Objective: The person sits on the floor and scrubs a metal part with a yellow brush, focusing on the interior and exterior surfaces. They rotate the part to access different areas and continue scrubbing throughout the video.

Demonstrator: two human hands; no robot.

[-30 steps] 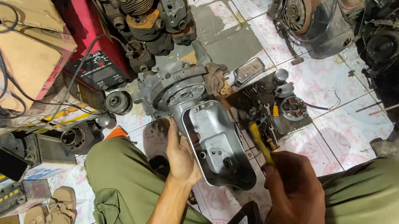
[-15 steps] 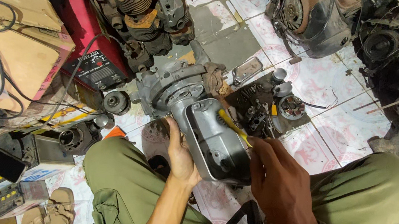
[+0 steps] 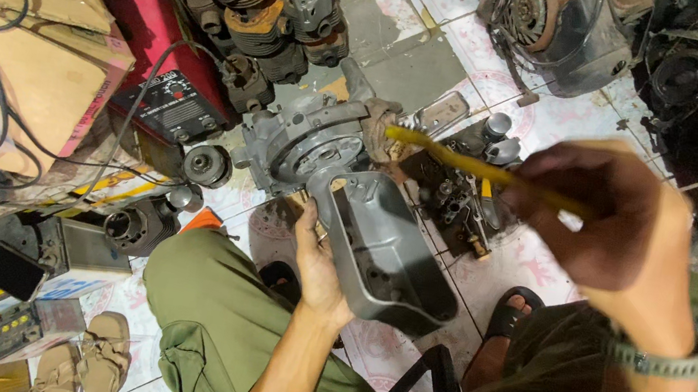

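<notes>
A grey metal engine casing (image 3: 387,252) with an open, trough-shaped cover lies on the floor between my knees, joined to a round housing (image 3: 306,144) further off. My left hand (image 3: 316,265) grips the near left edge of the casing. My right hand (image 3: 612,222) is raised high above the floor, shut on a long thin yellow tool (image 3: 465,160) whose tip points left over the housing. A dirty rag (image 3: 376,136) sits on the housing's far side.
A tray of small parts and sockets (image 3: 460,194) lies right of the casing. Finned cylinders (image 3: 247,15), a red box (image 3: 164,76), cardboard (image 3: 31,38) and cables crowd the left. Engine parts (image 3: 549,32) fill the far right. Sandals (image 3: 85,359) sit near left.
My right hand has lifted up and to the right, carrying the yellow tool out of the casing's trough. My left hand stays on the casing edge. The view shifted slightly down.
</notes>
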